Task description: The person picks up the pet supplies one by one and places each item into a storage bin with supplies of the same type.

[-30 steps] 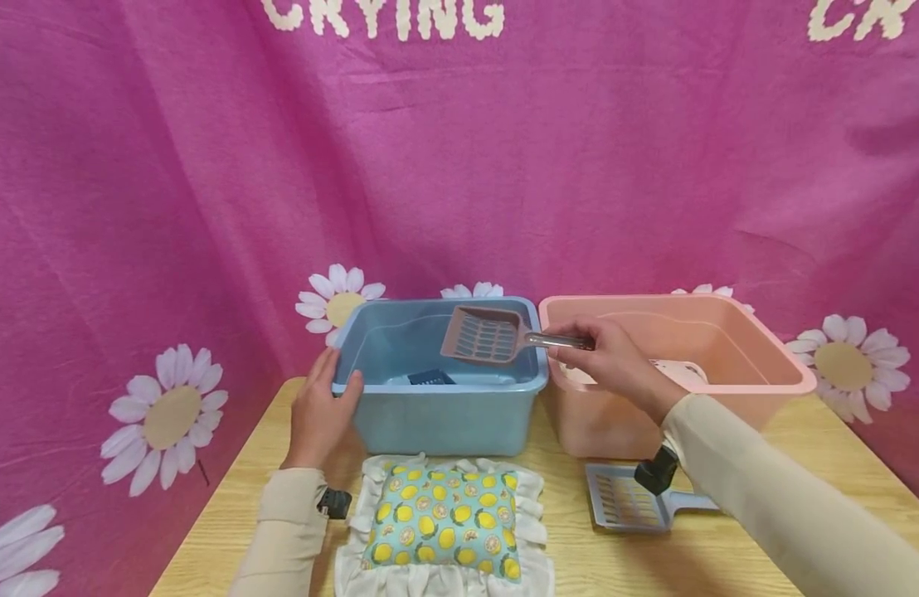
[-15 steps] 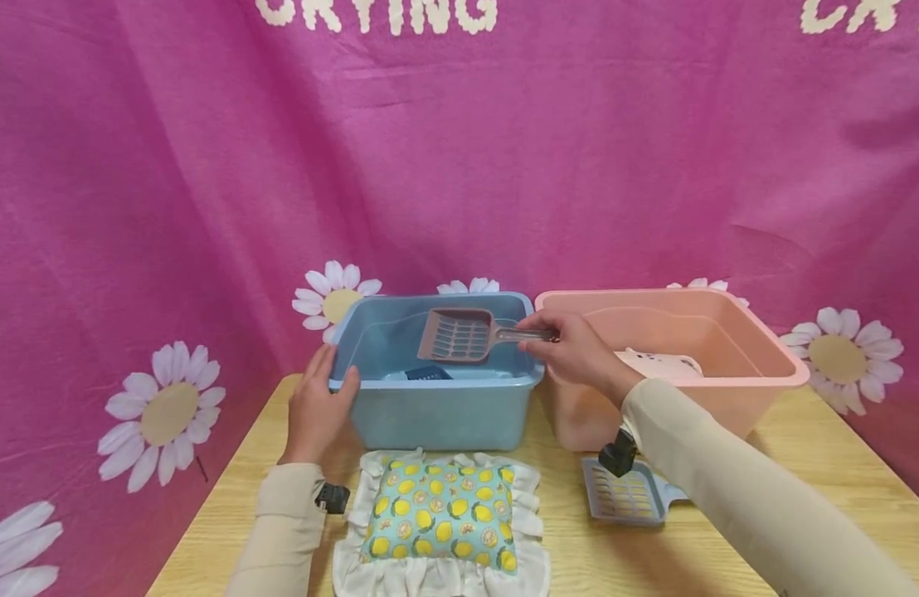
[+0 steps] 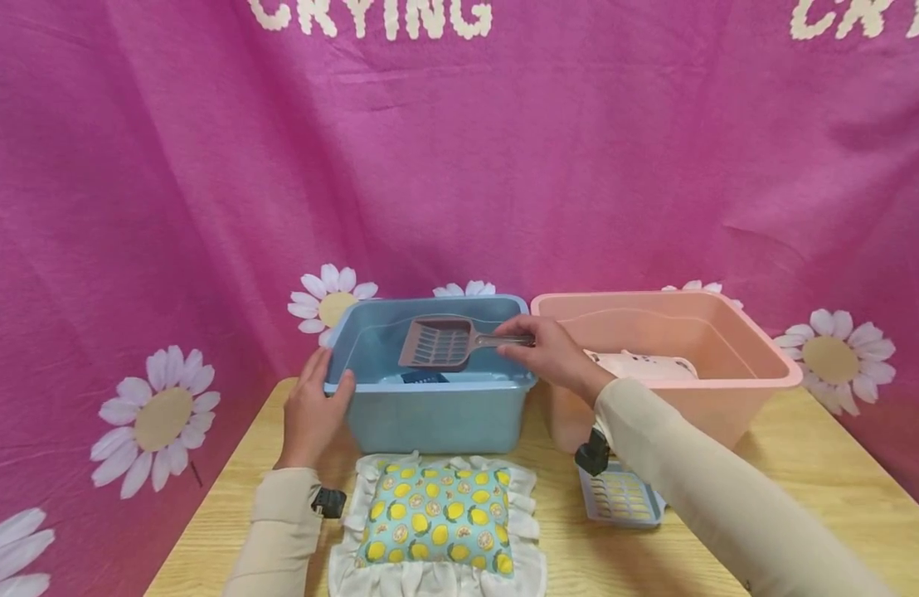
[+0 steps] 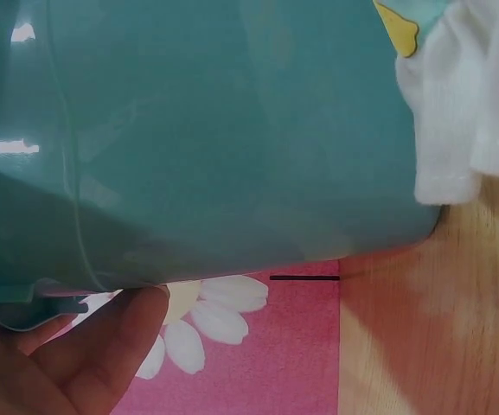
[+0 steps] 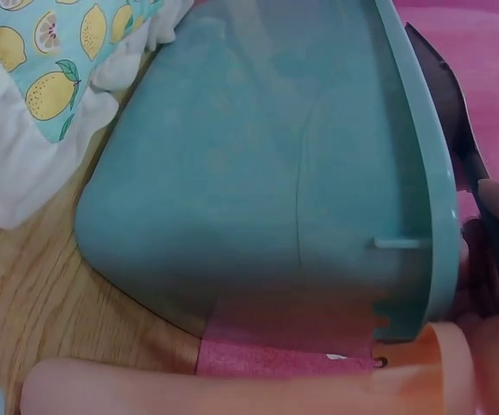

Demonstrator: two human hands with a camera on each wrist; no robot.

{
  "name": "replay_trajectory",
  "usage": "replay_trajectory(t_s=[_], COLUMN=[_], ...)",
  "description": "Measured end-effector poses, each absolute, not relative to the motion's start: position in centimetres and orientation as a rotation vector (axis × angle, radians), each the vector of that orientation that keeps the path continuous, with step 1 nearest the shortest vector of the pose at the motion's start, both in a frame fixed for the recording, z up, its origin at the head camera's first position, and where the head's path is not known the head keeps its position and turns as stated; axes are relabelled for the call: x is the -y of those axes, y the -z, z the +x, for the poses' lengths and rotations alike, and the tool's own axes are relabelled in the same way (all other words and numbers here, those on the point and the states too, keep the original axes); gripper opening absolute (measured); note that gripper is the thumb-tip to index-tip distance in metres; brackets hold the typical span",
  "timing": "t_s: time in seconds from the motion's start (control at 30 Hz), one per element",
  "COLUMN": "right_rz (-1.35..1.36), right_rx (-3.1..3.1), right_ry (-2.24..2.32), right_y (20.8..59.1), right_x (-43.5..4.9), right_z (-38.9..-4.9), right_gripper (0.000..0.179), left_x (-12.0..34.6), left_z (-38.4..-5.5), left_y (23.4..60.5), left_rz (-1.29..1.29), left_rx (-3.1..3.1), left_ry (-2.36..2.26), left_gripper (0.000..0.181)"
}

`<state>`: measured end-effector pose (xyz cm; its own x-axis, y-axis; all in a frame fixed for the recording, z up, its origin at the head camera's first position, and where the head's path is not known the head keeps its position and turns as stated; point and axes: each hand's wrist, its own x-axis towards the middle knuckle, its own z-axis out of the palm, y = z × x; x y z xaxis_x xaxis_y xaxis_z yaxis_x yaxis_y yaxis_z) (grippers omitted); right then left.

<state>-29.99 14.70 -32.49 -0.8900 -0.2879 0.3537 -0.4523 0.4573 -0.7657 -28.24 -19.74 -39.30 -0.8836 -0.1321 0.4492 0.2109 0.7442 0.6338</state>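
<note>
My right hand (image 3: 549, 352) grips the handle of a brownish-mauve slotted litter scoop (image 3: 465, 351). The scoop's head hangs above the blue plastic bin (image 3: 437, 419), level with the rim area. In the right wrist view the scoop (image 5: 444, 99) shows dark and edge-on beyond the bin's rim. My left hand (image 3: 310, 414) holds the bin's front left corner, thumb over the rim. The left wrist view shows a fingertip (image 4: 150, 307) against the outer wall below the rim. Inside the bin lies a dark blue slotted piece (image 3: 425, 376), mostly hidden by the front wall.
A peach bin (image 3: 736, 406) stands right beside the blue one, with a white spotted item (image 3: 646, 366) inside. A blue-grey litter scoop (image 3: 619, 502) lies on the wooden table (image 3: 549, 555), partly under my right forearm. A frilled lemon-print cushion (image 3: 437, 514) lies in front.
My right hand has carried the mauve scoop leftward, from the gap between the bins to over the blue bin's middle. The left hand keeps its place on the corner.
</note>
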Motion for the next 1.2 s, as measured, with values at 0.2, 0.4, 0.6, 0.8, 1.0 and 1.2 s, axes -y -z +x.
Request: replay_trajectory(t_s=[0.2,0.4,0.6,0.8,1.0,1.2], right_rz=[0.642,0.683,0.638,0.641,0.637,0.638], right_rx=[2.551,2.576,2.599,2.610,2.640,2.667], right_ry=[-1.338,-1.299,-1.280,-1.292,-1.235,-1.228], right_y=[32.6,32.5,32.5,32.9,32.9,33.0], right_x=[-13.8,-13.2,-13.0,-12.9,-12.8,-12.6], right_z=[-30.3,-30.5,-30.7,-30.9,-30.8,-30.8], right_gripper=[0.024,0.024,0.023,0.022,0.021,0.021], left_x=[19.9,19.8,19.7,19.7,19.7,19.8], left_z=[-28.2,-28.1,-28.1,-28.2,-28.2,-28.1], left_y=[39.3,39.2,39.2,39.1,39.1,39.3], left_rz=[-0.053,-0.031,-0.049,-0.052,-0.057,-0.054], left_rx=[2.481,2.475,2.478,2.478,2.478,2.480], left_ry=[0.964,0.969,0.974,0.955,0.954,0.963], left_gripper=[0.065,0.064,0.064,0.063,0.063,0.063])
